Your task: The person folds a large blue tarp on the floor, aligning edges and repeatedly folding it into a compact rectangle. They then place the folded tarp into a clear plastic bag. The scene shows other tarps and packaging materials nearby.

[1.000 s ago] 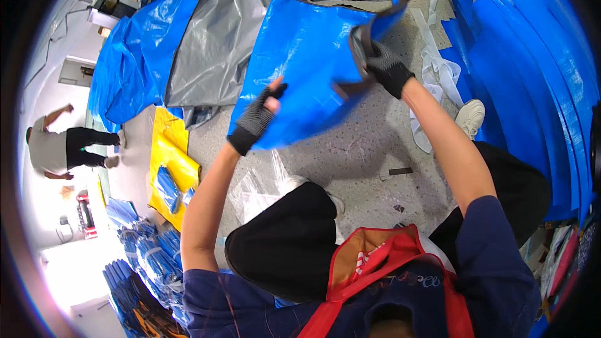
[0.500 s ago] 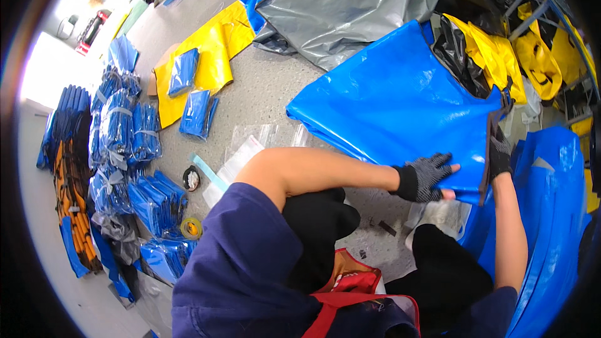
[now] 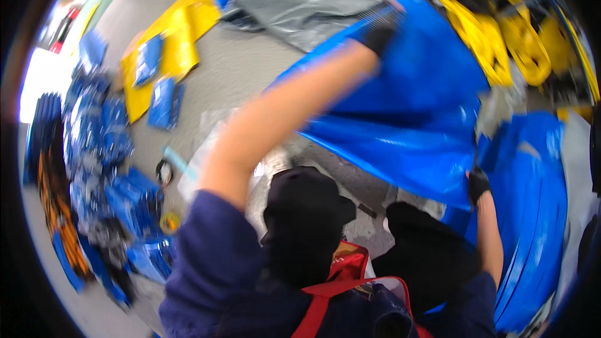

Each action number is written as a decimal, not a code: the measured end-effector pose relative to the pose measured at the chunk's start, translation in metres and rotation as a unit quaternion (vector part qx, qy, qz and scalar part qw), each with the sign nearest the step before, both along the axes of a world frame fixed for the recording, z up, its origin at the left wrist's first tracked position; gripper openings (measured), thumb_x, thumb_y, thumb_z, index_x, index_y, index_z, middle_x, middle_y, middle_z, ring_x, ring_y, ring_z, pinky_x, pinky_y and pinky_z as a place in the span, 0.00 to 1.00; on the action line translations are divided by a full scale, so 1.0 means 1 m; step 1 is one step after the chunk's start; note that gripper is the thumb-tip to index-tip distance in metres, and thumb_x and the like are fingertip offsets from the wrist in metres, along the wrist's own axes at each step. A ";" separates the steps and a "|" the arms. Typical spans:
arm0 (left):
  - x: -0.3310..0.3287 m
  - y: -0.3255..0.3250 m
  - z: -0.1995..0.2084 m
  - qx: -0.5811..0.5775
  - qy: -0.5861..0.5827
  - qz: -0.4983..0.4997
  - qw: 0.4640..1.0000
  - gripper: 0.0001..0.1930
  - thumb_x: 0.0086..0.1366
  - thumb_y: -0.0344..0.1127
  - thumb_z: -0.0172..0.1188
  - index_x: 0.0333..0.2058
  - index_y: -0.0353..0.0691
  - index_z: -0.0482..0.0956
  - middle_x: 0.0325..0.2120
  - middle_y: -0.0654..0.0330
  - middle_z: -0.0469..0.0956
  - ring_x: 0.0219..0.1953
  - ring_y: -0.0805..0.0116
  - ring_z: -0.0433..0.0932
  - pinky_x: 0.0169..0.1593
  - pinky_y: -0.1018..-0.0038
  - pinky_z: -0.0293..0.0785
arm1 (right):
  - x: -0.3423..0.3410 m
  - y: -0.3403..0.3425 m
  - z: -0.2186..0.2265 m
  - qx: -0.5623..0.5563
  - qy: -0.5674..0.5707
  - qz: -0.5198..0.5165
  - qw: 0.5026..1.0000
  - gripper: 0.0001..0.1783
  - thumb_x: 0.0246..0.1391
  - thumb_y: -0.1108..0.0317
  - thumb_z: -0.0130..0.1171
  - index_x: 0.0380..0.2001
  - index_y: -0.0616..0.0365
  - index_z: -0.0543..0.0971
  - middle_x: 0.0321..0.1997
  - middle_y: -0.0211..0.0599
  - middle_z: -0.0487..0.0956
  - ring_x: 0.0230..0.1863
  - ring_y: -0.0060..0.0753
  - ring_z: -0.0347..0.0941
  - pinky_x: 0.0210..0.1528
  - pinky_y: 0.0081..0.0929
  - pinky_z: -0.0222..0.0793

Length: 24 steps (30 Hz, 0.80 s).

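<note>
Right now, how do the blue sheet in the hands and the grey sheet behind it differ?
The blue sheet is bright and opaque; the grey sheet is dull and looks partly see-through. The blue sheet is lifted and stretched between the left hand and right hand, both gloved; the grey sheet lies loose and crumpled on the floor, untouched. The blue sheet overlaps the grey sheet's near edge. Both are glossy, plastic-looking sheets.

A workshop floor: concrete strewn with blue tarpaulins [image 3: 413, 106] and folded stacks [image 3: 94, 144].

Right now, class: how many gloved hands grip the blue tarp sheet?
2. The left hand grips the blue tarp sheet at its top edge; the right hand grips its lower right corner.
</note>
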<state>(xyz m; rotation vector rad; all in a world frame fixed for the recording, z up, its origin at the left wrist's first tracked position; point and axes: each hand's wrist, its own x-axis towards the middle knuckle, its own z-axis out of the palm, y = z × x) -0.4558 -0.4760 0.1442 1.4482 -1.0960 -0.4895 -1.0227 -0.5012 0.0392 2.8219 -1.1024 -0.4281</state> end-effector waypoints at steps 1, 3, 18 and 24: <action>0.054 0.007 0.020 -0.001 0.009 0.019 1.000 0.18 0.69 0.46 0.40 0.46 0.39 0.69 0.38 0.48 0.74 0.40 0.55 0.73 0.45 0.64 0.69 | -0.003 0.009 -0.005 0.143 -0.133 -0.209 0.958 0.13 0.55 0.62 0.51 0.33 0.62 0.75 0.34 0.47 0.76 0.34 0.44 0.72 0.38 0.38 0.66; 0.155 0.025 0.071 -0.010 0.048 0.056 0.997 0.20 0.69 0.47 0.41 0.49 0.39 0.67 0.41 0.49 0.73 0.42 0.59 0.72 0.47 0.67 0.69 | -0.010 0.024 -0.018 0.250 -0.428 -0.460 0.737 0.11 0.54 0.64 0.50 0.32 0.60 0.76 0.32 0.45 0.77 0.33 0.44 0.71 0.37 0.37 0.65; 0.437 0.271 -0.077 0.095 0.132 0.384 0.909 0.29 0.69 0.54 0.31 0.62 0.43 0.58 0.59 0.53 0.62 0.60 0.55 0.61 0.63 0.61 0.55 | -0.172 -0.119 0.102 -0.290 -0.139 -0.420 0.849 0.20 0.54 0.66 0.44 0.51 0.48 0.72 0.51 0.48 0.74 0.51 0.55 0.69 0.52 0.42 0.65; 0.481 0.385 -0.158 0.307 -0.059 0.624 0.716 0.25 0.67 0.51 0.33 0.52 0.42 0.70 0.46 0.48 0.75 0.44 0.55 0.76 0.46 0.65 0.72 | -0.145 -0.072 0.010 -0.225 0.008 -0.603 0.765 0.22 0.55 0.63 0.44 0.54 0.39 0.69 0.49 0.47 0.76 0.50 0.50 0.72 0.50 0.46 0.67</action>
